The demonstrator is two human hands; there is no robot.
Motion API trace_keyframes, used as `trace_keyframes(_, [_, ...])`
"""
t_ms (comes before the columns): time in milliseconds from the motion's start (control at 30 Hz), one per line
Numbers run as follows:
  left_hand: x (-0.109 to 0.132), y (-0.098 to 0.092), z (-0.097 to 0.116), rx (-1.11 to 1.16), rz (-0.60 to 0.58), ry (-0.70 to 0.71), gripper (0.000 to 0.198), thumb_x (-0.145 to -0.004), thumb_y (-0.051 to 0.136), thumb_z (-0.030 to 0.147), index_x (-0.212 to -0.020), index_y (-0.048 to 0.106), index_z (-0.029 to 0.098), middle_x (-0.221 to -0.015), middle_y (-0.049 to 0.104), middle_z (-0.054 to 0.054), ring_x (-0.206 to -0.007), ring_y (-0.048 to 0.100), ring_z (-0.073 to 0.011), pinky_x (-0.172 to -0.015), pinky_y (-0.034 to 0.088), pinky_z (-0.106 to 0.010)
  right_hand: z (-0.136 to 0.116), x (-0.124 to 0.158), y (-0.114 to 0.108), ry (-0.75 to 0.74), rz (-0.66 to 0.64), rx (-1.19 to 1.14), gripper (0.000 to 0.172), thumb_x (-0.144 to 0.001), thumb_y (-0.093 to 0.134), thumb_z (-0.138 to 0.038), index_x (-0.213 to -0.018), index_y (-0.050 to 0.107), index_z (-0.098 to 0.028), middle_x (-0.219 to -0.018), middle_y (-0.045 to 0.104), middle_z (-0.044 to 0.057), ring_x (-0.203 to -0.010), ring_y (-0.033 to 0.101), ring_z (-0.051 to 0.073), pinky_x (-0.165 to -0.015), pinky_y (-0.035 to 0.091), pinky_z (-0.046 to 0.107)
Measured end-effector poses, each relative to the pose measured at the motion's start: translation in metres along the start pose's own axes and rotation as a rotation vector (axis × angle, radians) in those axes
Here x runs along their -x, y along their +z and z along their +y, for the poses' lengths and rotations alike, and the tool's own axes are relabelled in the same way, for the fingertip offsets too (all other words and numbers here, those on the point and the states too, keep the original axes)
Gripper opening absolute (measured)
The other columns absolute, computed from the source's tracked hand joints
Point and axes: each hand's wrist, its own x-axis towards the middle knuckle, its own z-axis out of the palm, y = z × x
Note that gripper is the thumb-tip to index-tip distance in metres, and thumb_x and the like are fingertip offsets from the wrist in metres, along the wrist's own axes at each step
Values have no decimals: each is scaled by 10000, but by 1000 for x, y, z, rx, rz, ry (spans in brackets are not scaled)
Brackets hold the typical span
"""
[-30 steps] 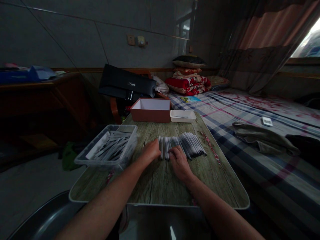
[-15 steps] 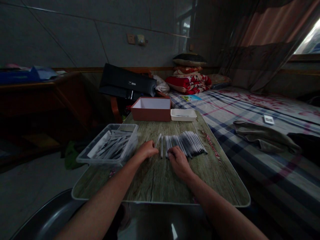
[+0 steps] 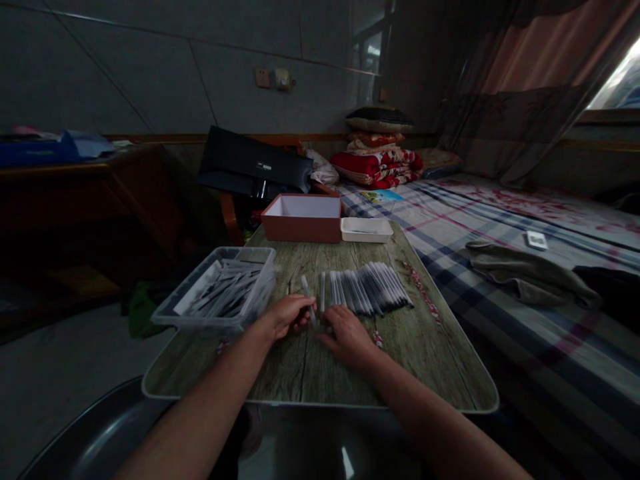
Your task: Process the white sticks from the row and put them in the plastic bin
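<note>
A row of slim white-and-dark pens (image 3: 370, 292) lies side by side in the middle of a small wood-grain table (image 3: 430, 373). My left hand (image 3: 286, 315) is closed on one pen (image 3: 307, 299), lifted off the left end of the row and pointing up and away. My right hand (image 3: 345, 335) rests palm down just right of it, with its fingertips at the near end of that pen and the leftmost pens of the row. A clear plastic bin (image 3: 220, 291) with several more pens stands at the table's left edge.
At the table's far end stand a brown open box (image 3: 303, 220) and a small white tray (image 3: 366, 230). A plaid-covered bed (image 3: 500, 240) runs along the right with a cloth (image 3: 520, 273) on it. A black monitor (image 3: 253, 170) and a dark desk (image 3: 75, 200) stand to the left.
My left hand drew one pen off the left end of the row and pulled it nearer to me. My right hand slid back from the row toward the table's near edge.
</note>
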Motion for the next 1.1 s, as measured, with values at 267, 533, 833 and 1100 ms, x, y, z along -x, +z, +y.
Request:
trace_keyframes(267, [21, 15, -12, 462, 149, 201, 229, -775, 675, 366, -782, 593, 152, -615, 576, 30, -511, 549, -80, -442, 413, -168, -1, 1, -1, 99, 8, -32, 72, -815, 518, -121, -798, 547, -185, -762, 598, 32, -711, 538, 166, -659, 353, 259])
trace_keyframes(533, [26, 14, 2, 826, 245, 373, 74, -869, 549, 186, -825, 600, 154, -698, 627, 4, -611, 619, -106, -666, 574, -296, -2, 2, -8, 132, -143, -132, 77, -634, 531, -119, -610, 500, -186, -572, 474, -20, -554, 411, 126, -553, 251, 255])
trace_keyframes(833, [31, 35, 1, 694, 191, 446, 217, -768, 683, 322, -891, 578, 177, -724, 613, 28, -639, 614, -106, -680, 542, -283, -4, -1, -5, 346, -203, -1053, 329, -662, 421, -138, -979, 460, -218, -622, 486, -68, -471, 390, 88, -458, 300, 192])
trace_keyframes(1100, [32, 33, 6, 667, 216, 467, 266, -760, 674, 340, -950, 561, 193, -713, 602, 38, -635, 609, -111, -670, 537, -283, 7, 4, -1, 329, -191, -1040, 170, -831, 528, -301, -970, 545, -203, -562, 363, -83, -455, 303, 72, -443, 242, 191])
